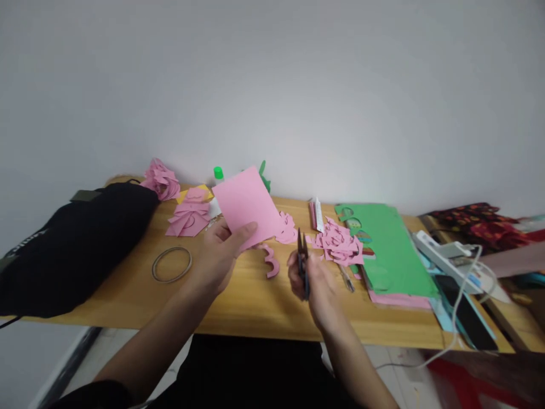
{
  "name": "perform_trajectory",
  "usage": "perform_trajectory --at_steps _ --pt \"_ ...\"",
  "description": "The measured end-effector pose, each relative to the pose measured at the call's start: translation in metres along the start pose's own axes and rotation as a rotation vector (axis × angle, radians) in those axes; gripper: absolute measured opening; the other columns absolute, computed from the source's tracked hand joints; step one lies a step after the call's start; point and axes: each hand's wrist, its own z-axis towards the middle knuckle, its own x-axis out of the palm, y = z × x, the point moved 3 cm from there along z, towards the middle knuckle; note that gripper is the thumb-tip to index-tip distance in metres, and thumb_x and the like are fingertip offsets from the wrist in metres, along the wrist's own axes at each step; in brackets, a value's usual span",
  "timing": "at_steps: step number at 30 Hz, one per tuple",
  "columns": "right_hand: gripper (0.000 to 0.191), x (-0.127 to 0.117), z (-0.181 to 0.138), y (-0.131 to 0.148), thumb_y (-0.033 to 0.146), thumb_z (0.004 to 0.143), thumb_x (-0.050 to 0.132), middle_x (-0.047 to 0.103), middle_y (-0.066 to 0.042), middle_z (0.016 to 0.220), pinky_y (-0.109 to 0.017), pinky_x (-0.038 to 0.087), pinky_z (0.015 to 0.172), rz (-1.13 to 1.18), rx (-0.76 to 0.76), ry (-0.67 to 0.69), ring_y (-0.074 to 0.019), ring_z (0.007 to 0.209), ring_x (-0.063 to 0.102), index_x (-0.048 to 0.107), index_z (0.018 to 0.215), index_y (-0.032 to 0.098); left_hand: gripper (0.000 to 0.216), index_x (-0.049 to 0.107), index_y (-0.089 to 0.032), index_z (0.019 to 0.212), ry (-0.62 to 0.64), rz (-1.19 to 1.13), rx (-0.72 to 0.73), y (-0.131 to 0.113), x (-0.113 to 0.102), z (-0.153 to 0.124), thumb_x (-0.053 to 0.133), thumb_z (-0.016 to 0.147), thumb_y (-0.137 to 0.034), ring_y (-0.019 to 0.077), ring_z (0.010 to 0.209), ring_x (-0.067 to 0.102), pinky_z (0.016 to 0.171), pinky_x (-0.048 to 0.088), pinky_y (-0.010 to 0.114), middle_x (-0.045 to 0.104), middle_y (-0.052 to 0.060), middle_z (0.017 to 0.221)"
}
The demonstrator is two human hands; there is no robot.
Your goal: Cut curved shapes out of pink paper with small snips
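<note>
Pink paper sheet pinched by thumb and fingers of left hand; scissors in curled right hand. Could crease paper by squeezing hard, or prick skin by slipping.

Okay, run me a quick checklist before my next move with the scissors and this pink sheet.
1. Pink sheet held by left hand: ok.
2. Scissors held in right hand: ok.
3. Blades pointing away from the body: ok.
4. Blades apart from the sheet: ok.
5. Tabletop between the hands free of scraps: not ok, a wavy pink piece lies there.
6. Sheet's far side unmarked: cannot tell, hidden.
</note>
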Motion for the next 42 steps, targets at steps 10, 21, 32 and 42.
perform_trajectory --at_steps 10,21,32,42 --pt "0.044 0.018 0.0 -0.002 0.061 0.093 0.043 0.038 0.011 0.043 -0.015 0.028 0.033 0.093 0.098 0.185 -0.0052 0.032 0.027 0.048 0.079 0.02 0.026 0.064 -0.017 0.083 0.036 -0.112 -0.142 0.003 0.009 -0.004 0.078 0.063 -0.026 0.0247 0.079 0.071 0.067 0.061 0.039 0.073 0.003 0.082" --pt "0.043 0.022 0.015 -0.003 0.059 0.092 0.049 0.035 0.012 0.04 -0.013 0.021 0.028 0.209 0.2 0.229 -0.0031 0.029 0.02 0.049 0.075 0.02 0.023 0.065 -0.017 0.084 0.066 -0.029 -0.084 0.0 -0.005 0.009 0.076 0.066 -0.026 0.0219 0.071 0.069 0.061 0.06 0.035 0.071 0.002 0.076" --pt "0.044 0.023 0.021 -0.003 0.061 0.09 0.051 0.034 0.012 0.039 -0.014 0.019 0.027 0.201 0.232 0.223 -0.0034 0.028 0.02 0.047 0.073 0.02 0.021 0.065 -0.016 0.083 0.052 -0.021 -0.09 0.0 -0.008 0.013 0.076 0.066 -0.024 0.0195 0.067 0.067 0.062 0.057 0.032 0.07 0.001 0.072" --pt "0.044 0.024 0.021 -0.003 0.061 0.091 0.05 0.035 0.012 0.039 -0.014 0.02 0.028 0.205 0.214 0.207 -0.0036 0.029 0.02 0.047 0.072 0.021 0.019 0.066 -0.016 0.085 0.001 0.022 -0.055 0.003 -0.008 0.01 0.071 0.07 -0.027 0.0197 0.073 0.067 0.069 0.058 0.034 0.069 0.002 0.076"
